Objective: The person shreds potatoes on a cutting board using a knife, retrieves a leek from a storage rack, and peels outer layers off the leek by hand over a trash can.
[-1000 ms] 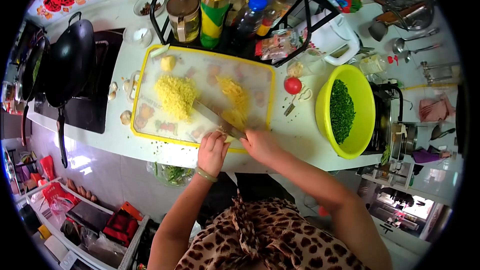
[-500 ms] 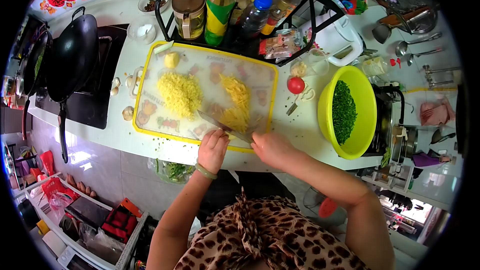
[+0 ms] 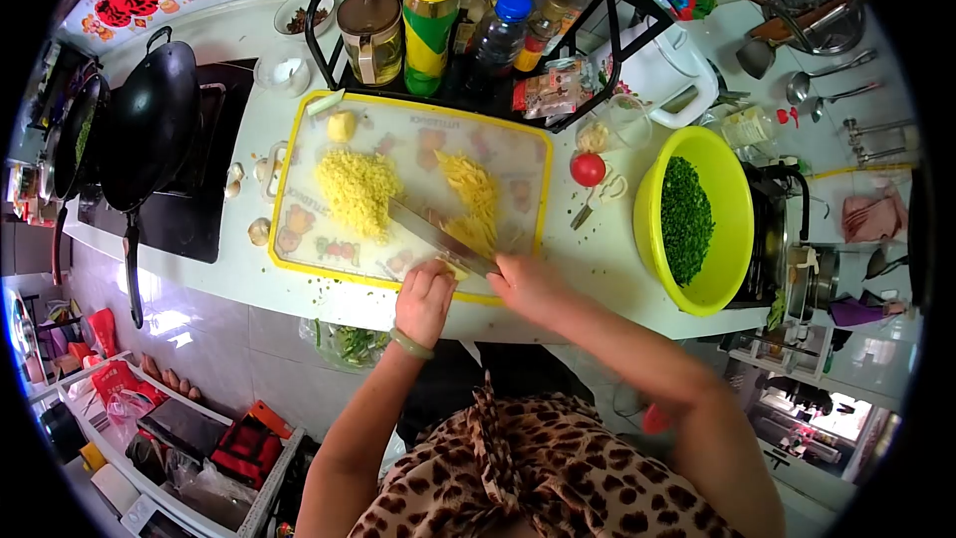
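My right hand (image 3: 528, 287) is wrapped round the handle of a kitchen knife (image 3: 438, 235). Its wide blade slants up and left over the cutting board (image 3: 398, 107), which has a yellow rim. With fingers curled, my left hand (image 3: 424, 299) presses a pale yellow piece (image 3: 455, 268) against the board beside the blade; the fingers partly hide it. Near the knife tip lies a heap of finely chopped yellow bits (image 3: 357, 191). Thin yellow strips (image 3: 470, 197) lie beyond the blade. A yellow chunk (image 3: 342, 126) sits at the board's far left.
Right of the board stands a yellow-green bowl (image 3: 738, 229) of chopped greens (image 3: 687, 224). A peeler (image 3: 584, 211) and a red round thing (image 3: 588, 169) lie between them. Bottles (image 3: 431, 30) fill a black rack behind. A wok (image 3: 149, 130) is over the stove at left.
The knife and my right hand have shifted slightly away from me and left, so the blade sits higher in view. My left hand stays on the pale yellow piece.
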`<action>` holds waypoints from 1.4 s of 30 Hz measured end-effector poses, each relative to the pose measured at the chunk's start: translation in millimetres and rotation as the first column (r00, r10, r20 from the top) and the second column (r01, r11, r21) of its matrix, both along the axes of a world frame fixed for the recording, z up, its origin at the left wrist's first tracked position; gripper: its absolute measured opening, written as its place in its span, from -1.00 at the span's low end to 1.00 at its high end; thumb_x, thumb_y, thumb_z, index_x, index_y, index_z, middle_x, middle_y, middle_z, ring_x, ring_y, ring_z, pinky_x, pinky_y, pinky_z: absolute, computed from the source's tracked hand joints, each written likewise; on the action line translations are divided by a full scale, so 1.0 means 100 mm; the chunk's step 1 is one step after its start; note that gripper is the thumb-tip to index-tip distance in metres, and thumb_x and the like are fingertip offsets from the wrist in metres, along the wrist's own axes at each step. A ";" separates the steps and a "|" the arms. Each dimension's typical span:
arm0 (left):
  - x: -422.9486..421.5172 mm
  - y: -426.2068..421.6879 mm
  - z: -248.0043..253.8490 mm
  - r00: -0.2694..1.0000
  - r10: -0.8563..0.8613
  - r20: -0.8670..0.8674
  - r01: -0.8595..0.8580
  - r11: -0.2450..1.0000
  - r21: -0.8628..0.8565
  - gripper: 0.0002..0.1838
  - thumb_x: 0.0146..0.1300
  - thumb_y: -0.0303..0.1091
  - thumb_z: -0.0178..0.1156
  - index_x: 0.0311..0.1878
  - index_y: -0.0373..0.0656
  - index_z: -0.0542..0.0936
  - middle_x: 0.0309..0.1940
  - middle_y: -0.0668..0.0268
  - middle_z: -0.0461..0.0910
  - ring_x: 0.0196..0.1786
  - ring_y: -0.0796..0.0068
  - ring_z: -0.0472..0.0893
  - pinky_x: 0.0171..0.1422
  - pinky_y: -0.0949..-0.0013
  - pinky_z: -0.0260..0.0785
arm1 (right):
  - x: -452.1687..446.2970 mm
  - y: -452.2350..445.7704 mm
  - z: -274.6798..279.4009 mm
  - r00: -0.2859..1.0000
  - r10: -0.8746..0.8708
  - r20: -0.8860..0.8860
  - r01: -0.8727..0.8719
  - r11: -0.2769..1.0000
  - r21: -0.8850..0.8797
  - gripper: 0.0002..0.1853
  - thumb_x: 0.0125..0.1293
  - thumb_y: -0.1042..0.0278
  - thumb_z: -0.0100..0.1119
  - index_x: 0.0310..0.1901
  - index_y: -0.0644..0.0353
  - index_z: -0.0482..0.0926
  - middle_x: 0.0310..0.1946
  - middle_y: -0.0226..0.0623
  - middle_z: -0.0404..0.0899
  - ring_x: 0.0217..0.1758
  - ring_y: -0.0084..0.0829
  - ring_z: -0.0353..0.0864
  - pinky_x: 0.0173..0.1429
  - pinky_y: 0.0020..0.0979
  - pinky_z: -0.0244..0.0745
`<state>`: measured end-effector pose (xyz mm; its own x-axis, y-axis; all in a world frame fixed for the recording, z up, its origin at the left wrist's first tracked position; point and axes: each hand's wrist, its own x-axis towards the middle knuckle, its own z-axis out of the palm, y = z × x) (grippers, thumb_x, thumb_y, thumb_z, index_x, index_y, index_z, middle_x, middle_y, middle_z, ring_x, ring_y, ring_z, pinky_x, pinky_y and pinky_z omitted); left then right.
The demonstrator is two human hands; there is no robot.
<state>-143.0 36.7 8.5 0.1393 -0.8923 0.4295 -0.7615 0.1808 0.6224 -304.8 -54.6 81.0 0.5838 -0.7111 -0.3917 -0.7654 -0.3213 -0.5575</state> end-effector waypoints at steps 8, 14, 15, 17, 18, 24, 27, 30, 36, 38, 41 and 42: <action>-0.01 0.00 -0.02 1.000 0.008 -0.003 -0.008 1.000 -0.002 -0.82 -0.06 -0.53 0.33 -0.34 -0.23 0.57 -0.18 0.19 0.55 -0.07 0.13 0.54 0.01 0.20 0.43 | -0.07 0.00 0.24 0.971 0.166 -0.170 -0.166 0.986 0.017 -0.78 0.30 0.26 0.05 -0.33 0.27 0.44 -0.52 -0.01 0.54 -0.39 0.06 0.55 -0.28 -0.02 0.43; -0.03 0.00 -0.05 1.000 0.022 -0.005 -0.022 1.000 0.013 -0.82 -0.05 -0.52 0.34 -0.33 -0.22 0.58 -0.17 0.20 0.55 -0.07 0.12 0.54 0.02 0.21 0.44 | 0.01 0.07 0.04 0.974 0.139 -0.180 -0.139 0.990 0.009 -0.78 0.30 0.28 0.04 -0.34 0.29 0.43 -0.53 -0.01 0.54 -0.41 0.07 0.55 -0.30 0.00 0.43; -0.03 0.00 -0.05 1.000 0.022 -0.008 -0.022 1.000 0.021 -0.82 -0.05 -0.52 0.34 -0.33 -0.21 0.58 -0.17 0.20 0.55 -0.07 0.12 0.54 0.01 0.21 0.44 | 0.04 0.10 -0.02 0.983 0.116 -0.140 -0.118 0.993 -0.005 -0.80 0.29 0.29 0.04 -0.32 0.28 0.44 -0.51 -0.04 0.56 -0.39 0.05 0.57 -0.30 0.00 0.44; -0.02 0.02 -0.05 1.000 0.009 -0.007 -0.009 1.000 0.027 -0.81 -0.05 -0.53 0.34 -0.32 -0.21 0.58 -0.16 0.20 0.55 -0.07 0.12 0.54 0.01 0.21 0.43 | 0.08 0.15 -0.11 0.992 0.080 -0.097 -0.082 0.996 -0.021 -0.82 0.28 0.30 0.04 -0.30 0.26 0.46 -0.49 -0.07 0.58 -0.38 0.03 0.59 -0.29 0.01 0.45; -0.02 0.02 -0.04 1.000 0.013 -0.008 -0.013 1.000 0.019 -0.81 -0.05 -0.53 0.34 -0.32 -0.21 0.57 -0.17 0.20 0.55 -0.07 0.13 0.54 0.00 0.21 0.43 | 0.09 0.16 -0.10 0.996 0.051 -0.067 -0.053 0.998 -0.029 -0.82 0.28 0.30 0.04 -0.31 0.26 0.46 -0.50 -0.08 0.58 -0.38 0.03 0.59 -0.30 0.00 0.45; -0.02 0.01 -0.03 1.000 0.017 -0.014 -0.017 1.000 -0.004 -0.80 -0.06 -0.53 0.35 -0.33 -0.21 0.55 -0.20 0.21 0.53 -0.12 0.14 0.54 -0.03 0.22 0.43 | 0.06 0.03 0.07 0.998 0.049 -0.034 -0.051 0.998 -0.041 -0.79 0.26 0.26 0.08 -0.34 0.27 0.48 -0.50 -0.05 0.57 -0.38 0.04 0.58 -0.29 -0.01 0.45; -0.03 -0.01 -0.04 0.999 0.035 -0.020 -0.035 0.999 -0.001 -0.80 -0.07 -0.53 0.35 -0.34 -0.22 0.55 -0.20 0.20 0.53 -0.12 0.13 0.54 -0.03 0.21 0.43 | 0.01 0.01 0.21 0.995 0.073 -0.065 -0.073 0.997 0.000 -0.78 0.25 0.27 0.09 -0.35 0.28 0.46 -0.51 -0.01 0.55 -0.38 0.06 0.57 -0.29 -0.02 0.44; -0.02 0.00 -0.04 0.999 0.030 -0.019 -0.030 1.000 -0.006 -0.80 -0.07 -0.53 0.35 -0.35 -0.22 0.55 -0.20 0.19 0.53 -0.12 0.12 0.54 -0.04 0.21 0.43 | -0.03 0.00 0.22 0.987 0.131 -0.095 -0.132 0.991 0.004 -0.80 0.25 0.29 0.07 -0.33 0.29 0.47 -0.50 0.02 0.56 -0.38 0.06 0.57 -0.29 -0.02 0.44; -0.03 0.01 -0.06 0.999 0.030 -0.015 -0.030 1.000 -0.009 -0.80 -0.08 -0.54 0.35 -0.34 -0.23 0.56 -0.21 0.18 0.54 -0.10 0.11 0.54 -0.02 0.21 0.44 | 0.04 0.07 0.07 0.979 0.147 -0.141 -0.146 0.989 0.020 -0.82 0.26 0.33 0.03 -0.31 0.28 0.48 -0.51 0.00 0.57 -0.39 0.04 0.59 -0.29 -0.01 0.46; -0.04 0.01 -0.06 0.999 0.029 0.015 -0.029 0.999 0.017 -0.81 -0.05 -0.52 0.33 -0.31 -0.23 0.57 -0.17 0.19 0.52 -0.05 0.16 0.53 0.02 0.22 0.44 | 0.08 0.13 -0.06 0.977 0.152 -0.148 -0.153 0.988 0.002 -0.83 0.26 0.32 0.03 -0.31 0.28 0.47 -0.52 -0.01 0.57 -0.40 0.04 0.59 -0.30 -0.01 0.46; -0.05 -0.01 -0.04 0.999 0.037 0.021 -0.037 0.999 -0.009 -0.79 -0.07 -0.55 0.34 -0.32 -0.23 0.57 -0.19 0.18 0.55 -0.08 0.12 0.54 -0.01 0.21 0.44 | 0.13 0.18 -0.19 0.999 0.035 -0.029 -0.038 0.994 -0.100 -0.84 0.24 0.33 0.05 -0.35 0.26 0.46 -0.53 -0.02 0.57 -0.41 0.04 0.59 -0.32 -0.02 0.46; -0.04 -0.01 -0.03 0.999 0.024 0.027 -0.024 0.999 -0.026 -0.79 -0.07 -0.55 0.34 -0.32 -0.23 0.57 -0.19 0.18 0.55 -0.08 0.12 0.54 -0.01 0.21 0.44 | 0.14 0.15 -0.17 0.999 0.043 -0.003 -0.043 0.992 -0.118 -0.84 0.24 0.33 0.07 -0.37 0.25 0.47 -0.53 -0.02 0.57 -0.41 0.03 0.59 -0.31 -0.02 0.46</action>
<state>-147.1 35.7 5.5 0.1484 -0.8776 0.4559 -0.7825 0.1777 0.5968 -291.0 -39.4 64.1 0.6149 -0.7265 -0.3067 -0.7497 -0.4181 -0.5130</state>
